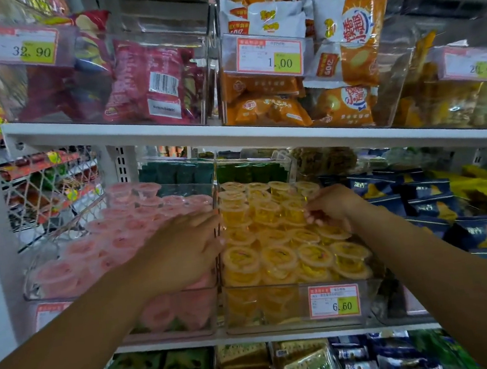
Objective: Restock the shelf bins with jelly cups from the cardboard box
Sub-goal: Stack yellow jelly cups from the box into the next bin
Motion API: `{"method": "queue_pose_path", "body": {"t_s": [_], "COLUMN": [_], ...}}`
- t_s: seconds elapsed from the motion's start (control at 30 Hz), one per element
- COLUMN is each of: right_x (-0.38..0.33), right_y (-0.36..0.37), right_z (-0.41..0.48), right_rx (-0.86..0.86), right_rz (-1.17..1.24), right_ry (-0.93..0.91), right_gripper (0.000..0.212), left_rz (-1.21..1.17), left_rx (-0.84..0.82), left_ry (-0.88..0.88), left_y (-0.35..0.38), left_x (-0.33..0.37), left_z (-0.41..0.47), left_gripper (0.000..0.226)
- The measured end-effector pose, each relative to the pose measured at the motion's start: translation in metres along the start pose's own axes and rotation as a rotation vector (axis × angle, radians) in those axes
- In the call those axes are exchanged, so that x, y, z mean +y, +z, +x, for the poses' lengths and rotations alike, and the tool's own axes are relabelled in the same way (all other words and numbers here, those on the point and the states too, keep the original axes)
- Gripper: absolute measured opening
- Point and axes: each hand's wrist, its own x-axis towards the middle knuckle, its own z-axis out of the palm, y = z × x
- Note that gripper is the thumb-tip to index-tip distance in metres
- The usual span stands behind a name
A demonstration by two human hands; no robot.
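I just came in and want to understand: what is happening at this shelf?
A person is filling two clear bins with jelly cups. The left hand lies flat over the pink cups, fingertips at the divider. The right hand seems to pinch a yellow cup in the other bin. Both look nearly full; no cardboard box is in view.

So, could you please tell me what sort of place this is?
Most likely a shop's snack aisle: white shelves carry clear plastic bins of pink jelly cups and yellow jelly cups, a red-bordered price tag fronts one bin, and orange snack bags sit above.
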Motion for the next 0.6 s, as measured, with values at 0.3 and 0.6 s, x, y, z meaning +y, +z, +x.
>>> {"method": "queue_pose_path", "body": {"t_s": [0.3,0.6], "right_x": [0.004,0.004], "right_y": [-0.002,-0.010], "right_z": [0.001,-0.051], "right_rx": [0.073,0.192], "right_rz": [-0.280,-0.401], "right_ry": [-0.132,-0.407], "right_gripper": [0.017,0.013], "left_rz": [-0.022,-0.101], "left_rx": [-0.014,0.261], "left_ry": [-0.029,-0.009], "left_y": [0.003,-0.003], "left_x": [-0.003,0.016], "left_z": [0.000,-0.026], "left_gripper": [0.069,0.058]}}
